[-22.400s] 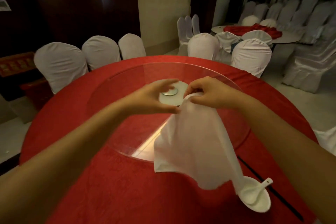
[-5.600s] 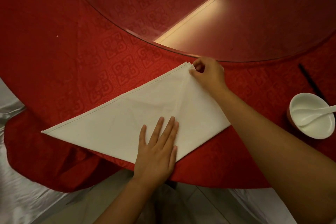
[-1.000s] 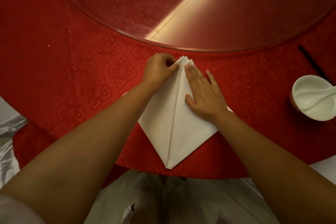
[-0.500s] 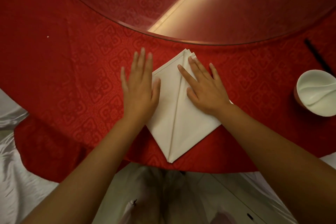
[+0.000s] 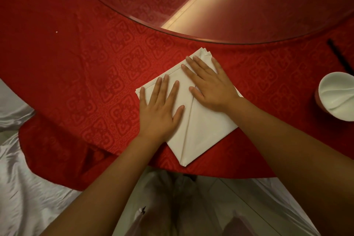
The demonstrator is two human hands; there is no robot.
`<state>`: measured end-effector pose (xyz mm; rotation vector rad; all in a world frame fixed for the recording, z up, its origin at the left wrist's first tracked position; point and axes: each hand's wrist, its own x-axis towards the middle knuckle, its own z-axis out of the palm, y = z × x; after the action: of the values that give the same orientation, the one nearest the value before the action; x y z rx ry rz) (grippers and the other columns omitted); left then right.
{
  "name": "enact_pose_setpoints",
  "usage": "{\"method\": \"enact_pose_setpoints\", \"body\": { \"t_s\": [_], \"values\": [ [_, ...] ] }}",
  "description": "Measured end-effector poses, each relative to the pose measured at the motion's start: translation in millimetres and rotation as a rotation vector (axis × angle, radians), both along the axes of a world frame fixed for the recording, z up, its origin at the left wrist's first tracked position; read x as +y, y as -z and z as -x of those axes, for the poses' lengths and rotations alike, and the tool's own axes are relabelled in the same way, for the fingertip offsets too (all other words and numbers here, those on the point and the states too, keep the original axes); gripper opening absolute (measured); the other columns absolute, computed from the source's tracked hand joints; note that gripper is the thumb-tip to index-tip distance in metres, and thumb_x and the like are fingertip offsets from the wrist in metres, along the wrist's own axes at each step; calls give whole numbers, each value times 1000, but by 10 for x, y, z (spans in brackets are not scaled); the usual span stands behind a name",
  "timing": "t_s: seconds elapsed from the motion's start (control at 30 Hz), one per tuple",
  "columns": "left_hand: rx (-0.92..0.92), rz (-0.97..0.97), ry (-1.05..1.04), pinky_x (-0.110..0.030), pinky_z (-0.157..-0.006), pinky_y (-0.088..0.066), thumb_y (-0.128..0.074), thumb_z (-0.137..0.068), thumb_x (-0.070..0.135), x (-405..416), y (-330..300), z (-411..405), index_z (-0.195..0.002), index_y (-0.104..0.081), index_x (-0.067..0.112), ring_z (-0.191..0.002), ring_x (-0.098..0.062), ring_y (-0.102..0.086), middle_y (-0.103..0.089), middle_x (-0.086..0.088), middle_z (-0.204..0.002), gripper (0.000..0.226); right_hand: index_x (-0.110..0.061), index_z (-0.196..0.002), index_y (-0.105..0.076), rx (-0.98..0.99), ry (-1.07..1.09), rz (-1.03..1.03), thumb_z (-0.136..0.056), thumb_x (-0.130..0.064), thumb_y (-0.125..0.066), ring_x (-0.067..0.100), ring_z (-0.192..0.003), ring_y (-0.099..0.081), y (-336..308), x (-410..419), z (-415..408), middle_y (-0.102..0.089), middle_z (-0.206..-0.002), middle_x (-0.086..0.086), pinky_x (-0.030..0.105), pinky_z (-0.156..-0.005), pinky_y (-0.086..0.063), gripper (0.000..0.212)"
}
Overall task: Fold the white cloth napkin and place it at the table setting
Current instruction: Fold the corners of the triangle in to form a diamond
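Fingers (image 5: 173,90) of both hands lay straight, pressing the napkin (image 5: 199,130); lifting unevenly might spring its folds.

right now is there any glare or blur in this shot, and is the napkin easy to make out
Head view: dim, warm light; a bright streak of glare on the glass turntable; wide-angle bending at the edges; the napkin stays sharp and clear against the red tablecloth, with both hands flat on it.

white bowl (image 5: 338,96) on red tablecloth (image 5: 76,63)
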<state>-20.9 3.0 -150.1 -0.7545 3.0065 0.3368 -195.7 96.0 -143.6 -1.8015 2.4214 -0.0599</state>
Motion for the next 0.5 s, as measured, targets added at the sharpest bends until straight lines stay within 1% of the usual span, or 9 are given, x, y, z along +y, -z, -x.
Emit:
{"method": "enact_pose_setpoints", "body": {
  "t_s": [0.07, 0.1, 0.2, 0.27, 0.4, 0.47, 0.5],
  "values": [
    [18, -33, -38, -49, -114, 2, -19, -92, 52, 102, -26, -10, -148, -12, 23, -143, -18, 1, -6, -6, -157, 63, -22, -148, -10, 9, 0, 1, -93, -40, -25, 15, -145, -6, 2, -1, -5, -10, -158, 2, 47, -117, 1, 59],
    [21, -50, -24, -49, -114, 2, -18, -92, 52, 179, -30, -36, -148, -10, 23, -144, -19, 1, -4, -5, -156, 63, -22, -148, -11, 11, -1, 1, -93, -40, -24, 16, -145, -7, 2, -4, -9, -11, -158, 2, 47, -117, 0, 59],
    [9, -69, 184, -51, -115, -5, -15, -94, 51, 412, -20, -214, -148, -11, 25, -145, -21, -6, -9, -3, -156, 60, -22, -148, -12, 15, 2, -2, -92, -39, -25, 16, -145, -8, 15, -5, -5, -12, -158, 2, 47, -116, -1, 59],
    [-12, -66, 317, -49, -115, -9, -18, -95, 49, 459, -27, -363, -148, -14, 24, -144, -21, -9, -13, -3, -156, 58, -22, -148, -11, 15, -3, -11, -93, -38, -26, 15, -145, -7, 24, -5, 4, -11, -158, 2, 47, -117, 0, 59],
    [-43, -71, 489, -44, -113, -12, -23, -94, 49, 477, -118, -680, -147, -20, 19, -143, -23, -13, -17, -4, -155, 61, -22, -148, -9, 3, -5, -19, -94, -38, -27, 15, -146, -6, 13, -12, 10, -10, -159, 1, 47, -117, 1, 59],
    [-15, -112, 501, -44, -113, -11, -21, -94, 52, 469, -195, -779, -147, -20, 18, -143, -21, -16, -18, -5, -155, 62, -22, -148, -9, 10, -5, -18, -94, -38, -27, 16, -146, -5, 17, -10, 3, -9, -159, 2, 48, -117, 0, 59],
    [25, -115, 445, -44, -114, -10, -19, -95, 51, 436, -242, -725, -148, -18, 19, -143, -20, -17, -17, -5, -155, 62, -22, -148, -9, 13, -4, -17, -94, -38, -27, 16, -146, -5, 16, -10, 4, -9, -159, 2, 48, -117, 0, 59]
  ]
}}
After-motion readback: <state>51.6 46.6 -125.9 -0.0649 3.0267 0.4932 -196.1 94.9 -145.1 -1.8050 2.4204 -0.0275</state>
